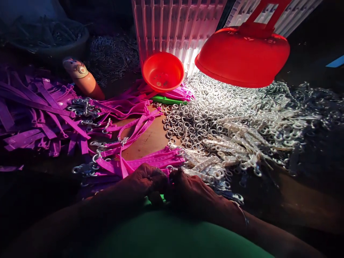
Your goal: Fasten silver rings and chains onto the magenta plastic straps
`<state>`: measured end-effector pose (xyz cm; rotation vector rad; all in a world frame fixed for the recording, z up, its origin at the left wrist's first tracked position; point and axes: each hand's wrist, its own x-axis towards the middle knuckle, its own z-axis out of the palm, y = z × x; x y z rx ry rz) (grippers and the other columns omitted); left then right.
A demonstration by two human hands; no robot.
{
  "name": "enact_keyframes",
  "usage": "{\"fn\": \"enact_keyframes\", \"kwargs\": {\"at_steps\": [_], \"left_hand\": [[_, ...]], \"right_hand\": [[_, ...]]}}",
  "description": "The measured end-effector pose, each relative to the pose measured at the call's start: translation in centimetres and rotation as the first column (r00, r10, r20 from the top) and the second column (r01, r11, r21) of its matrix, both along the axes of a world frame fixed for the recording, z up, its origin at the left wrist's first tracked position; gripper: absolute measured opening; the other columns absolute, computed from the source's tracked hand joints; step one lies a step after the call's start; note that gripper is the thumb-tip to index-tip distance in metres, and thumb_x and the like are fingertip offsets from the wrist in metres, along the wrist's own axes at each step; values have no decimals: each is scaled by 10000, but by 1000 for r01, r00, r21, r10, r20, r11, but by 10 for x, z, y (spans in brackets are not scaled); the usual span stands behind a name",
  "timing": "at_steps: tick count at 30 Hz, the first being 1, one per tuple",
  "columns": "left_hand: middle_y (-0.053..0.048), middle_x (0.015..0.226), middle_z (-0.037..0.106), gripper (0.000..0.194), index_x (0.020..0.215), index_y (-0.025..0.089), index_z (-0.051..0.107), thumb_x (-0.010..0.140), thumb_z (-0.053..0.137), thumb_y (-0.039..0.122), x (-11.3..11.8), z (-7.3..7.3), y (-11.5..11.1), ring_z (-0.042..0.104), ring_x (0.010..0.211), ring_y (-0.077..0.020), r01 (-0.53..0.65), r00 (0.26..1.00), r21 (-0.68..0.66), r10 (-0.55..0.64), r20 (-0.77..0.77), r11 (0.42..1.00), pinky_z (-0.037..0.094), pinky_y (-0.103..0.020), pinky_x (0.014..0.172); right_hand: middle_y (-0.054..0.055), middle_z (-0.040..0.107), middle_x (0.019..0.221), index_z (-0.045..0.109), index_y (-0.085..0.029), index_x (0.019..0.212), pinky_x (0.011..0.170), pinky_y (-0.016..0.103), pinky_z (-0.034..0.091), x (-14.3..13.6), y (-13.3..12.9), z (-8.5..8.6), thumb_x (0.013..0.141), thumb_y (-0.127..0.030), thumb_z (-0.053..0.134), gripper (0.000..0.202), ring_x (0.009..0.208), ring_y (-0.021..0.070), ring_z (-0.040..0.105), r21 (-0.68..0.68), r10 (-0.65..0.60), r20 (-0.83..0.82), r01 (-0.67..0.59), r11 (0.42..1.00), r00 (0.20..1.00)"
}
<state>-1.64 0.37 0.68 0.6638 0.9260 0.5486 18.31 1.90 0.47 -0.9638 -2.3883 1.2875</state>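
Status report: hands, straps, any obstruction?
Left hand, right hand close together; grip too dark to tell. Pink straps beyond left hand. Possible snag: metal pieces beyond right hand.

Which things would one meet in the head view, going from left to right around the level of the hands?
Purple strip, grey metal pieces, left hand, right hand, thin bracelet. Pink straps and silvery pieces overlap the hands' span, so are left out.

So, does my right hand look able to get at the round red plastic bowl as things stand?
Probably yes: between the right hand and the bowl lie low, flat magenta straps and small silver metal rings; the domed red lamp shade hangs to the right.
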Motion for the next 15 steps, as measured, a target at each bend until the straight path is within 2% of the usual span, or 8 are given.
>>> {"fn": "enact_keyframes", "kwargs": {"at_steps": [2, 4, 6, 9, 12, 15], "left_hand": [[15, 511, 458, 387, 598, 110, 541, 743, 639, 455, 0, -3, -3, 389, 436, -58, -28, 1000, -4, 28, -6, 1000, 255, -188, 412], [30, 478, 427, 397, 583, 112, 535, 734, 643, 463, 1, -5, -5, 358, 411, -48, -61, 998, 7, 61, -20, 998, 239, -181, 395], [28, 485, 450, 376, 599, 110, 556, 728, 654, 450, 4, -6, -7, 371, 414, -50, -92, 995, 23, 93, -42, 996, 252, -173, 392], [11, 558, 532, 285, 651, 112, 611, 694, 705, 377, 10, -6, -11, 439, 470, -62, -158, 987, 69, 158, 4, 985, 323, -168, 431], [1, 604, 574, 216, 665, 121, 643, 682, 723, 322, 17, -6, -14, 500, 540, -82, -202, 978, 96, 196, 70, 975, 399, -190, 525], [-4, 604, 575, 195, 703, 125, 660, 690, 713, 312, 24, -9, -20, 517, 564, -104, -220, 973, 108, 210, 101, 969, 435, -236, 594]], "right_hand": [[14, 587, 763, 477, -217, 1055, 523, 215, 316, -2, 2, -5, 823, -194, 495, 234, 597, 110, 458, -96, 68, -73, -75, 993, 995], [3, 563, 741, 459, -197, 1081, 512, 211, 310, -5, 1, -13, 849, -228, 468, 235, 574, 94, 422, -132, 40, -192, -66, 989, 981], [2, 537, 711, 470, -174, 1058, 515, 214, 324, -9, -2, -22, 889, -277, 401, 210, 563, 92, 400, -213, -83, -283, 21, 977, 955], [7, 500, 672, 500, -159, 889, 535, 229, 359, -16, -6, -27, 921, -361, 311, 277, 566, 99, 390, -366, -306, -306, 185, 912, 901], [-6, 468, 627, 473, -165, 751, 503, 218, 333, -19, -6, -26, 887, -377, 373, 270, 546, 90, 363, -337, -387, -286, 286, 897, 876], [-5, 493, 634, 483, -163, 755, 503, 213, 317, -20, -4, -27, 830, -271, 418, 146, 545, 86, 378, -213, -381, -270, 331, 919, 884]]}}
